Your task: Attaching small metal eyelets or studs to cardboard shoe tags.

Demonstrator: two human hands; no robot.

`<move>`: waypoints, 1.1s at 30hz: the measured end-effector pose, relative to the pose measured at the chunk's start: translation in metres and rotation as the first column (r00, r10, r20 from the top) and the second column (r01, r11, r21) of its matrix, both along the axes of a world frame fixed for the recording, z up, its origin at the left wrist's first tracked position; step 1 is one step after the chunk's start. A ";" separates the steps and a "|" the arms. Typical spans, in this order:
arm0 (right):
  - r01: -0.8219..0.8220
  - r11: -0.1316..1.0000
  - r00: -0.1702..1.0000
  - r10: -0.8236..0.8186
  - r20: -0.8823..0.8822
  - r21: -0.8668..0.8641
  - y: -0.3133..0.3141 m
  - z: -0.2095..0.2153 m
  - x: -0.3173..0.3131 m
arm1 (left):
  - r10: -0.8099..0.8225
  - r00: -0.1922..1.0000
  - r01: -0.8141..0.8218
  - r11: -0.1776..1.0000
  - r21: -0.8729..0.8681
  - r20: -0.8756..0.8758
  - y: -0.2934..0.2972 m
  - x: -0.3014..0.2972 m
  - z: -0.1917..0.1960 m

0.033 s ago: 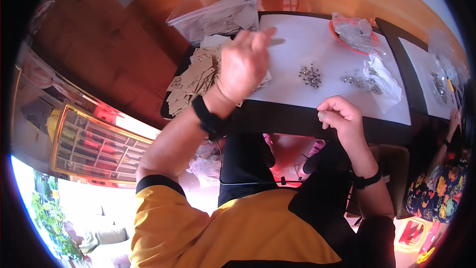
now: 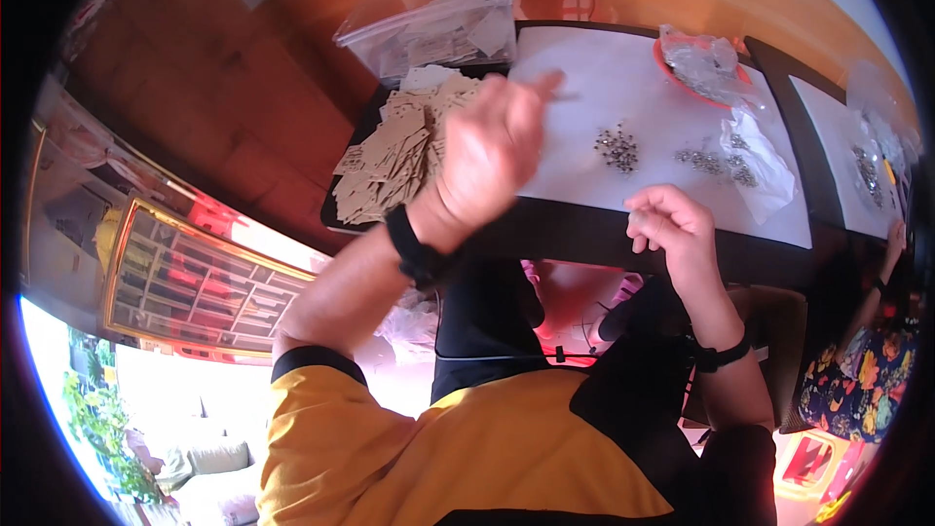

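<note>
My left hand (image 2: pixel 495 144) is over the left part of a white sheet (image 2: pixel 594 63), beside a heap of beige cards (image 2: pixel 385 161). One finger stretches out to the right; the others look curled, and motion smears them. At the near edge of the table, my right hand (image 2: pixel 674 222) has its thumb and forefinger pressed together. Whatever may lie between them is too small to make out. Beyond it, on the sheet, lies a small pile of dark, shiny metal bits (image 2: pixel 617 148), with lighter bits (image 2: pixel 709 164) spread to its right.
A clear plastic bag of cards (image 2: pixel 443 24) stands behind the heap. Far right on the sheet are a red dish (image 2: pixel 672 73) with a plastic bag in it and a crumpled white bag (image 2: pixel 765 170). Another person's hand (image 2: pixel 894 234) is at the adjoining table.
My left hand has shifted slightly right and nearer to me. The right hand keeps its pinch, and the whole view has moved a little.
</note>
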State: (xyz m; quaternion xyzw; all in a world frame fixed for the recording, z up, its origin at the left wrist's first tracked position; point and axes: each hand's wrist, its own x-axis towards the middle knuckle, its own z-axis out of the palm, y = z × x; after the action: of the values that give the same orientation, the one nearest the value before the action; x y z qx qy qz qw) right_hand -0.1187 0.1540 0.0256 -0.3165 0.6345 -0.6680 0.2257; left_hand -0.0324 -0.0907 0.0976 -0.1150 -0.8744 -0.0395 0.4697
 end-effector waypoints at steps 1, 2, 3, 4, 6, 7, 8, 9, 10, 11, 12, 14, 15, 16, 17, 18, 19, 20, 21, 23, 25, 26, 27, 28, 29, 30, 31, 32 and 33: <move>-0.024 1.000 1.000 0.024 0.008 -0.006 -0.007 0.010 0.006 | -0.076 0.997 0.076 0.997 0.008 0.001 0.017 0.017 -0.006; -0.048 0.990 0.968 0.079 0.239 -0.133 -0.016 0.021 0.014 | -0.167 0.985 0.165 0.986 0.032 0.039 0.030 0.032 -0.018; -0.033 0.967 0.881 0.148 0.450 -0.253 -0.025 0.027 0.020 | -0.265 0.961 0.261 0.963 0.065 0.073 0.043 0.043 -0.033; 0.013 0.967 0.858 0.119 0.500 -0.253 -0.035 0.028 0.026 | -0.276 0.958 0.272 0.960 0.068 0.073 0.056 0.051 -0.045; -0.009 0.985 0.921 0.076 0.381 -0.174 -0.040 0.020 0.022 | -0.290 0.947 0.276 0.955 0.109 0.141 0.064 0.066 -0.058; -0.015 0.995 0.969 0.038 0.246 -0.097 -0.042 0.016 0.019 | -0.279 0.950 0.266 0.958 0.106 0.143 0.056 0.070 -0.059; 0.010 0.996 0.975 0.009 0.221 -0.087 -0.044 0.013 0.017 | -0.320 0.931 0.270 0.927 0.260 0.173 0.044 0.076 -0.057; 0.007 0.996 0.975 0.012 0.220 -0.085 -0.043 0.010 0.016 | -0.369 0.909 0.267 0.871 0.412 0.191 0.032 0.080 -0.054; 0.054 0.996 0.983 -0.040 0.177 -0.075 -0.042 0.008 0.016 | -0.197 0.957 0.083 0.891 0.447 0.215 0.018 0.088 -0.048; 0.103 0.992 0.987 -0.094 0.132 -0.066 -0.041 0.005 0.015 | -0.023 0.969 -0.100 0.874 0.476 0.245 0.001 0.096 -0.040; 0.094 0.993 0.988 -0.085 0.127 -0.071 -0.038 0.004 0.012 | 0.149 0.949 -0.260 0.869 0.421 0.277 -0.027 0.098 -0.039; 0.090 0.994 0.989 -0.082 0.120 -0.068 -0.037 0.006 0.014 | 0.416 0.834 -0.518 0.816 0.256 0.362 -0.090 0.097 -0.040; 0.094 0.993 0.990 -0.087 0.113 -0.064 -0.037 0.008 0.014 | 0.507 0.757 -0.603 0.784 0.145 0.412 -0.117 0.095 -0.039; 0.092 0.993 0.990 -0.084 0.110 -0.068 -0.037 0.008 0.015 | 0.510 0.758 -0.605 0.783 0.145 0.407 -0.141 0.093 -0.042; 0.090 0.994 0.992 -0.085 0.088 -0.053 -0.037 0.006 0.016 | 0.518 0.710 -0.631 0.768 0.106 0.476 -0.163 0.090 -0.048; 0.095 0.995 0.993 -0.092 0.067 -0.039 -0.036 0.004 0.017 | 0.521 0.660 -0.650 0.757 0.065 0.542 -0.178 0.086 -0.050; 0.098 0.994 0.993 -0.095 0.065 -0.040 -0.035 0.001 0.018 | 0.520 0.663 -0.648 0.759 0.065 0.540 -0.187 0.085 -0.049; 0.070 0.995 0.996 -0.067 0.053 -0.068 -0.035 -0.001 0.019 | 0.397 0.695 -0.604 0.775 0.186 0.599 -0.194 0.084 -0.049; 0.046 0.995 0.998 -0.042 0.041 -0.091 -0.033 -0.002 0.020 | 0.261 0.721 -0.555 0.772 0.309 0.642 -0.195 0.082 -0.048; 0.047 0.995 0.998 -0.043 0.047 -0.091 -0.031 -0.003 0.023 | 0.283 0.722 -0.554 0.783 0.282 0.631 -0.195 0.077 -0.045; 0.030 0.993 0.999 -0.026 0.032 -0.113 -0.031 -0.004 0.023 | 0.314 0.722 -0.559 0.789 0.253 0.617 -0.194 0.073 -0.043; 0.031 0.993 0.999 -0.027 0.031 -0.114 -0.031 -0.005 0.023 | 0.283 0.726 -0.530 0.811 0.247 0.627 -0.196 0.068 -0.043; 0.035 0.993 0.999 -0.034 0.017 -0.109 -0.030 -0.007 0.022 | 0.251 0.729 -0.499 0.832 0.243 0.637 -0.194 0.063 -0.042; 0.041 0.994 0.999 -0.040 0.004 -0.105 -0.030 -0.008 0.021 | 0.249 0.730 -0.496 0.834 0.243 0.636 -0.192 0.060 -0.041; 0.044 0.993 0.999 -0.044 0.003 -0.106 -0.029 -0.008 0.021 | 0.264 0.727 -0.505 0.831 0.234 0.634 -0.190 0.057 -0.039; 0.060 0.990 0.998 -0.060 0.005 -0.129 -0.030 -0.008 0.022 | 0.277 0.724 -0.513 0.829 0.224 0.632 -0.187 0.055 -0.036; 0.077 0.985 0.997 -0.077 0.007 -0.152 -0.030 -0.008 0.022 | 0.274 0.724 -0.509 0.832 0.222 0.633 -0.183 0.054 -0.032; 0.083 0.985 0.997 -0.082 0.009 -0.153 -0.031 -0.008 0.022 | 0.322 0.723 -0.519 0.837 0.173 0.611 -0.180 0.055 -0.029; 0.090 0.982 0.996 -0.088 0.023 -0.168 -0.031 -0.008 0.022 | 0.367 0.722 -0.528 0.840 0.125 0.586 -0.177 0.055 -0.027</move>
State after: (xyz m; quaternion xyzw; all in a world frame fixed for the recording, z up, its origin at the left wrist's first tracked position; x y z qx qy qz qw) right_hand -0.0966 0.1226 0.0181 -0.3006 0.5874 -0.7313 0.1728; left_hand 0.0223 -0.2673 0.0707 0.1864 -0.9564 -0.0789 0.2105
